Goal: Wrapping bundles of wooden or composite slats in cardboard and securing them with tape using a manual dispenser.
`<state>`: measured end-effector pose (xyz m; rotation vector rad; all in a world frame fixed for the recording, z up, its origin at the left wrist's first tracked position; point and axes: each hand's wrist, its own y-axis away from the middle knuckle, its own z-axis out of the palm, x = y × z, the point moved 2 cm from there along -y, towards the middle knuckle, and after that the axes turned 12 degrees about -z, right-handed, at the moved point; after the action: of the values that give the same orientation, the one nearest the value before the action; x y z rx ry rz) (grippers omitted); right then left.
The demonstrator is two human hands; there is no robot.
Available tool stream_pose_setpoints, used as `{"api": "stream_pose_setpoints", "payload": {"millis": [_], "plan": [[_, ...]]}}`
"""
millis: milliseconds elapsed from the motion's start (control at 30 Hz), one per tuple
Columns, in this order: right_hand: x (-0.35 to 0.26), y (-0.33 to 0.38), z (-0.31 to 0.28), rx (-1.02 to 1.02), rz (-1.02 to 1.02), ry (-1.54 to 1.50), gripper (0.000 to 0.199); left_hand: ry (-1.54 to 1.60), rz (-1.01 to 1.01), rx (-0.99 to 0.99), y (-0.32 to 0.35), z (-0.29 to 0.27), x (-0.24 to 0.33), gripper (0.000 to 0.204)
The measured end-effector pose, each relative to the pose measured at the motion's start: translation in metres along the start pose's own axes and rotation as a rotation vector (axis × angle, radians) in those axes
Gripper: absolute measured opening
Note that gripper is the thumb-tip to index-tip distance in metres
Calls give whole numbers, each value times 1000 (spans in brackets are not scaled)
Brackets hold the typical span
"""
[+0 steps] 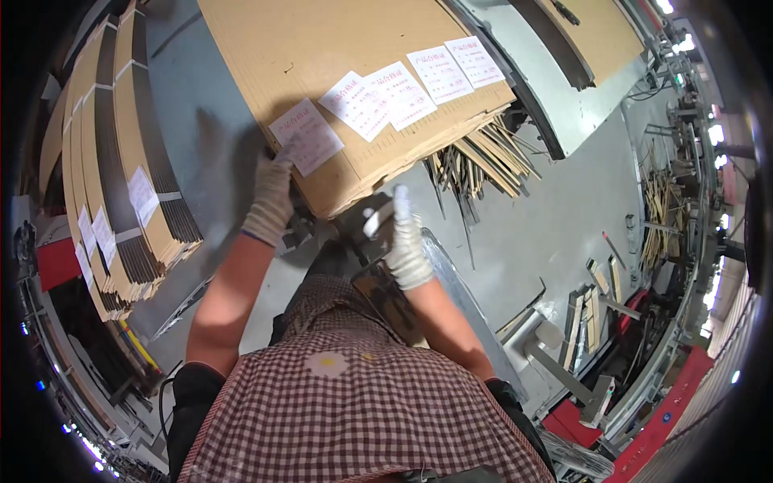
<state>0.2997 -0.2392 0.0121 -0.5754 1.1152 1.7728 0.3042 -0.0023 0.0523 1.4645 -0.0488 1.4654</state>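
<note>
Our two gloved hands work at the near edge of a stack of flat cardboard sheets [322, 48]. Our left hand [272, 197] presses a white paper label [306, 135] against the top sheet at its near corner, fingers flat on it. Our right hand [405, 241] is raised just beside the stack's near edge with the index finger extended, gripping nothing we can see. Four more labels [411, 84] lie in a row further along the top sheet. Beyond the stack's right edge, thin wooden strips [483, 161] protrude. A second strapped cardboard stack [121, 185] stands to the far left.
</note>
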Motion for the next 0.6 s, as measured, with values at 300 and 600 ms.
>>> {"api": "stream_pose_setpoints", "payload": {"millis": [300,600], "plan": [[28,-22,52,-59,-82,-127,86,122,13,-8,-18,8,-29,57],[2,-21,-20,-115,326,-12,35,220,-80,-178,52,12,-61,48]]}}
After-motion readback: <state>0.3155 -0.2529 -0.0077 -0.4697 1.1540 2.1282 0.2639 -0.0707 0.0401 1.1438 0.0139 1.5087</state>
